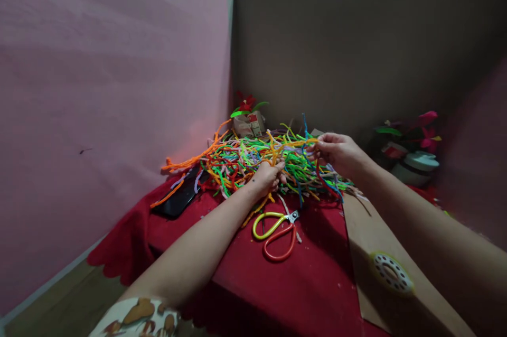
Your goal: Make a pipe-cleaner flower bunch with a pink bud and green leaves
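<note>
A big tangled heap of many-coloured fuzzy stems, like pipe cleaners [237, 160], covers the back of the red-covered table. Over its front edge my left hand [269, 176] is closed on orange-yellow pipe cleaners [273, 148]. To the right and a little higher, my right hand [336, 153] pinches the far end of an orange-yellow strand that runs between both hands. Blue and red stems hang close below the right fingers; whether they are held too is unclear. Just in front of the heap lie scissors [279, 234] with one yellow and one red handle, their blades mostly hidden.
A black phone-like slab [180, 197] lies left of the heap. On the right, a brown board [368, 295] carries an oval yellow-rimmed object with holes [392, 272]. Potted artificial flowers stand behind [246, 103] and at right [430, 131]. The red cloth [312, 284] bears small scraps. Walls rise behind and left.
</note>
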